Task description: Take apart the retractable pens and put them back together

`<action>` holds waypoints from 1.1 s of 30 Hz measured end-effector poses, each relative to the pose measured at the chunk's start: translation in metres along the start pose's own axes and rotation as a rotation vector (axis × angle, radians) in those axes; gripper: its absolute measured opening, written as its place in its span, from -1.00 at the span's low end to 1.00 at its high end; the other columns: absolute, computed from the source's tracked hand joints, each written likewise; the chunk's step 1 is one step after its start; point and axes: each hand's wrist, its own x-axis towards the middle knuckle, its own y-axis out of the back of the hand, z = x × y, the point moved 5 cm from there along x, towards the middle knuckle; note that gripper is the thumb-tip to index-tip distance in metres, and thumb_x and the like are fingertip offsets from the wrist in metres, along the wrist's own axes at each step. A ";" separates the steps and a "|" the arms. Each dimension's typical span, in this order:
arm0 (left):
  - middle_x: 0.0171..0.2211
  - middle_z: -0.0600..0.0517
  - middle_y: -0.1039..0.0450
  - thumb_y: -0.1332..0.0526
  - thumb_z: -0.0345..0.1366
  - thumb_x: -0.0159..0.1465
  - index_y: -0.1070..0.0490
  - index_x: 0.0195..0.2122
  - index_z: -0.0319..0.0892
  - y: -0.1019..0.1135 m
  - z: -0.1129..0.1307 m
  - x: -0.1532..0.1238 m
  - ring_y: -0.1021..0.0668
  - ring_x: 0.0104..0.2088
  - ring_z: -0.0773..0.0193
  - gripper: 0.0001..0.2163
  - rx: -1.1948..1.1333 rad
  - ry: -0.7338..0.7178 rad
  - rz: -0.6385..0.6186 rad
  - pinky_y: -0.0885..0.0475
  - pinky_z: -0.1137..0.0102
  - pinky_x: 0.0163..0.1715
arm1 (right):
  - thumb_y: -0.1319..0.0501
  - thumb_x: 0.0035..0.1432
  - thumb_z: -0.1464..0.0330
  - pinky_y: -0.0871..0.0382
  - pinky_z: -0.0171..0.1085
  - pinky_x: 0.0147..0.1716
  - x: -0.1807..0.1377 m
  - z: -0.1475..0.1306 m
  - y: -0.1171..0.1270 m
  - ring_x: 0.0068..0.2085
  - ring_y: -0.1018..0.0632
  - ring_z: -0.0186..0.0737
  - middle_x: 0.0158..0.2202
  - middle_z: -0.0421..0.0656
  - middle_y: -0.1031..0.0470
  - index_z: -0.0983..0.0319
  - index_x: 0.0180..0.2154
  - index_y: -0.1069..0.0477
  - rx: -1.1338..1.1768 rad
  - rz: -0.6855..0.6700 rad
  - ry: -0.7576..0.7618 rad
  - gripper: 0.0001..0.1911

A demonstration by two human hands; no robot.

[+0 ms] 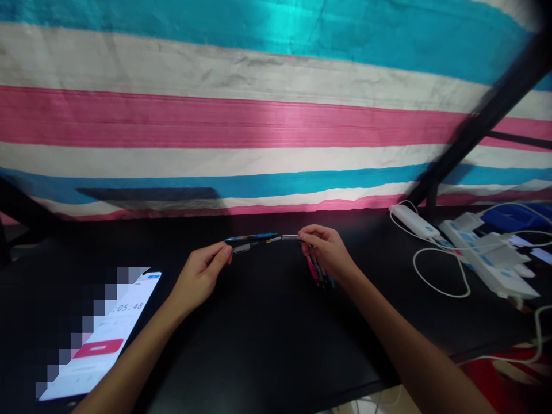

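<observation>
Above the middle of the black table, my left hand pinches a dark pen with a grey clip, its narrow end pointing right. A blue pen lies just above that one in the view; whether the fingers also hold it I cannot tell. My right hand is closed on a slim silvery rod, whose left end is close to or touching the narrow end of the dark pen. Below my right palm are several pens, pink, black and blue, partly hidden by the hand.
To the left a lit phone or tablet shows a timer, partly pixelated. On the right are a white power strip with plugs, looped white cables, a white adapter and a blue object. A striped sheet hangs behind the table.
</observation>
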 end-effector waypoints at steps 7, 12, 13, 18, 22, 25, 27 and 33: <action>-0.55 0.13 -0.18 -0.01 -0.08 0.33 -0.24 -0.52 -0.17 0.003 -0.002 0.000 -0.27 -0.49 0.33 -0.65 -0.054 -0.004 -0.005 -0.15 0.43 -0.47 | -0.37 -0.08 0.38 -0.11 -0.37 -0.62 0.005 -0.010 0.015 -0.59 -0.32 -0.41 -0.62 -0.25 -0.34 0.28 -0.46 -0.49 0.119 0.108 0.014 -0.88; -0.53 0.12 -0.21 -0.04 -0.09 0.32 -0.27 -0.51 -0.17 0.004 -0.006 0.001 -0.28 -0.48 0.33 -0.67 -0.129 0.010 0.012 -0.17 0.43 -0.46 | -0.41 -0.13 0.35 -0.08 -0.36 -0.60 0.007 -0.009 0.015 -0.59 -0.27 -0.43 -0.64 -0.28 -0.28 0.29 -0.48 -0.48 0.141 0.107 0.022 -0.83; -0.53 0.12 -0.23 -0.05 -0.10 0.32 -0.29 -0.50 -0.17 0.004 -0.007 0.001 -0.28 -0.47 0.32 -0.68 -0.146 0.012 0.015 -0.17 0.43 -0.45 | -0.41 -0.13 0.35 -0.07 -0.36 -0.60 0.006 -0.009 0.015 -0.58 -0.26 -0.44 -0.64 -0.28 -0.27 0.29 -0.48 -0.48 0.155 0.109 0.020 -0.83; -0.52 0.11 -0.25 -0.08 -0.11 0.30 -0.31 -0.49 -0.17 0.006 -0.009 0.001 -0.30 -0.45 0.32 -0.71 -0.218 0.019 0.021 -0.21 0.44 -0.43 | -0.42 -0.15 0.37 -0.02 -0.37 -0.63 0.005 -0.010 0.014 -0.59 -0.22 -0.45 -0.64 -0.30 -0.23 0.29 -0.49 -0.46 0.238 0.108 -0.018 -0.82; -0.53 0.11 -0.24 -0.11 -0.12 0.28 -0.30 -0.50 -0.17 0.006 -0.010 0.001 -0.31 -0.45 0.32 -0.72 -0.264 0.031 0.032 -0.22 0.45 -0.44 | -0.41 -0.13 0.41 -0.01 -0.39 -0.63 0.006 -0.009 0.016 -0.58 -0.21 -0.48 -0.62 -0.29 -0.23 0.31 -0.50 -0.46 0.281 0.109 -0.034 -0.84; -0.52 0.11 -0.24 -0.12 -0.14 0.27 -0.31 -0.50 -0.17 0.006 -0.010 0.001 -0.32 -0.45 0.32 -0.73 -0.282 0.038 0.039 -0.23 0.46 -0.44 | -0.39 -0.12 0.44 -0.01 -0.38 -0.62 0.007 -0.008 0.018 -0.58 -0.20 -0.47 -0.62 -0.29 -0.22 0.31 -0.51 -0.45 0.287 0.122 -0.039 -0.86; -0.52 0.10 -0.25 -0.12 -0.14 0.27 -0.32 -0.49 -0.17 0.006 -0.009 0.001 -0.32 -0.45 0.31 -0.74 -0.283 0.043 0.038 -0.24 0.45 -0.43 | -0.39 -0.14 0.45 0.00 -0.38 -0.62 0.008 -0.007 0.018 -0.58 -0.19 -0.47 -0.63 -0.30 -0.21 0.30 -0.53 -0.44 0.283 0.131 -0.040 -0.86; -0.52 0.10 -0.24 -0.11 -0.13 0.27 -0.30 -0.50 -0.18 0.006 -0.007 0.000 -0.30 -0.46 0.31 -0.73 -0.275 0.037 0.034 -0.23 0.46 -0.44 | -0.36 -0.15 0.42 0.01 -0.33 -0.63 0.007 -0.007 0.018 -0.60 -0.15 -0.43 -0.65 -0.32 -0.17 0.25 -0.56 -0.40 0.227 0.146 -0.043 -0.86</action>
